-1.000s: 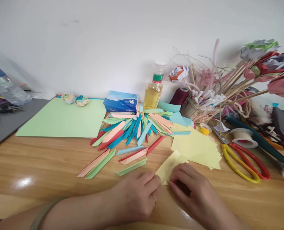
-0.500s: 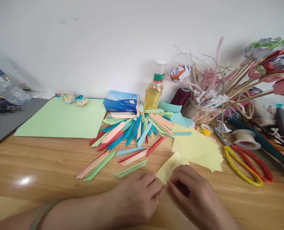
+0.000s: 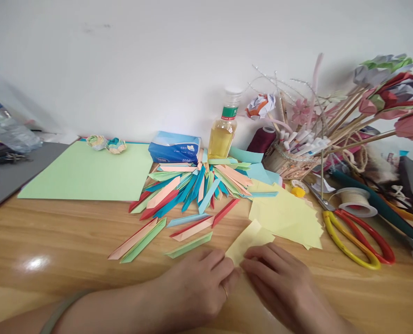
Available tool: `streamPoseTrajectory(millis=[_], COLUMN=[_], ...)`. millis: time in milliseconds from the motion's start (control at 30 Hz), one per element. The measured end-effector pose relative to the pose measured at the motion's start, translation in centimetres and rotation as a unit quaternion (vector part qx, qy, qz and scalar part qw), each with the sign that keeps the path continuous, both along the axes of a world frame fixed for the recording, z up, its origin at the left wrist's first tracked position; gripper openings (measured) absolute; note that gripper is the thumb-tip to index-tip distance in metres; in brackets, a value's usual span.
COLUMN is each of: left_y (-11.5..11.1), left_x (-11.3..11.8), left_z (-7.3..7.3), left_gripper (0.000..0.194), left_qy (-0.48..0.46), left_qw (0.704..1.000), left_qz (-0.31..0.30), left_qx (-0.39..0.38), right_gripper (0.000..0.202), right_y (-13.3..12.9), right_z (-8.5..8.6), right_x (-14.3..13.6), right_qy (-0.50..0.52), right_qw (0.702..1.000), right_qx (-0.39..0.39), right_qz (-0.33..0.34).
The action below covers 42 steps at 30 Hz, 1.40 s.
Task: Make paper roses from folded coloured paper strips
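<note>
A partly folded piece of yellow paper (image 3: 250, 236) lies on the wooden table between my hands. My left hand (image 3: 206, 283) has its fingers curled on the paper's near left edge, a ring on one finger. My right hand (image 3: 279, 273) pinches the near right edge, its fingertips close to those of the left. Just beyond are loose folded paper strips, among them a green strip (image 3: 189, 245) and a pink and red pair (image 3: 194, 228). A stack of yellow paper pieces (image 3: 286, 215) rests to the right.
Behind lie a heap of folded strips (image 3: 182, 190), a tissue pack (image 3: 174, 148) and an oil-coloured bottle (image 3: 222, 137). Scissors (image 3: 356, 239), a thread spool (image 3: 358, 202) and a basket of pens and paper flowers (image 3: 290, 160) stand right. Green sheets (image 3: 88, 174) lie left.
My right hand's fingers have closed together and flattened a little over the paper's edge. My left hand holds nearly the same place. The view has shifted slightly.
</note>
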<state>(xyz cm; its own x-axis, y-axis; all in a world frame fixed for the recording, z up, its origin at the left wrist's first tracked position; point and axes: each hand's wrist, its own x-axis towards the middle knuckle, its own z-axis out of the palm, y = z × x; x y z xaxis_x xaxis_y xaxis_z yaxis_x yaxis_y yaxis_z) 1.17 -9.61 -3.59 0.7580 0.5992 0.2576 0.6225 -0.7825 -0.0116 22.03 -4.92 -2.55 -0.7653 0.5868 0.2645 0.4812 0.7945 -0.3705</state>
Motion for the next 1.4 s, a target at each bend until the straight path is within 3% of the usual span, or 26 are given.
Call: streamPoseTrajectory(millis=[233, 400, 633, 767, 933, 1167, 1267, 1400], left_y=[0.6, 0.7, 0.2, 0.8, 1.7, 2.4, 2.5, 2.6], left_x=[-0.2, -0.1, -0.1, -0.4, -1.5, -2.5, -2.5, -2.2], left_z=[-0.2, -0.5, -0.5, -0.6, 0.0, 1.4, 1.6, 1.5], left_gripper=[0.013, 0.013, 0.011, 0.01, 0.018, 0.022, 0.022, 0.02], left_qy=[-0.029, -0.037, -0.061, -0.071, -0.075, -0.036, -0.03, -0.041], left_qw=[0.998, 0.991, 0.997, 0.996, 0.995, 0.998, 0.998, 0.998], left_qz=[0.027, 0.066, 0.027, 0.022, -0.001, -0.037, -0.031, -0.014], left_qx=[0.053, 0.112, 0.045, 0.056, 0.07, 0.034, 0.043, 0.052], right_gripper=[0.031, 0.034, 0.026, 0.022, 0.013, 0.011, 0.015, 0.02], right_y=[0.0, -1.6, -2.6, -1.2, 1.4, 2.5, 2.3, 1.8], right_z=[1.0, 1.0, 1.1, 1.9, 1.4, 1.1, 0.7, 0.0], right_x=[2.1, 1.3, -1.2, -0.7, -0.6, -2.0, -1.8, -1.4], right_qy=[-0.063, -0.065, -0.077, -0.058, -0.026, -0.006, 0.02, 0.039], right_qw=[0.987, 0.983, 0.996, 0.997, 0.994, 0.986, 0.993, 0.999], right_qx=[0.105, 0.157, 0.04, -0.044, -0.028, -0.136, -0.103, 0.003], right_qz=[0.1, 0.077, 0.004, -0.01, -0.103, -0.099, -0.061, -0.017])
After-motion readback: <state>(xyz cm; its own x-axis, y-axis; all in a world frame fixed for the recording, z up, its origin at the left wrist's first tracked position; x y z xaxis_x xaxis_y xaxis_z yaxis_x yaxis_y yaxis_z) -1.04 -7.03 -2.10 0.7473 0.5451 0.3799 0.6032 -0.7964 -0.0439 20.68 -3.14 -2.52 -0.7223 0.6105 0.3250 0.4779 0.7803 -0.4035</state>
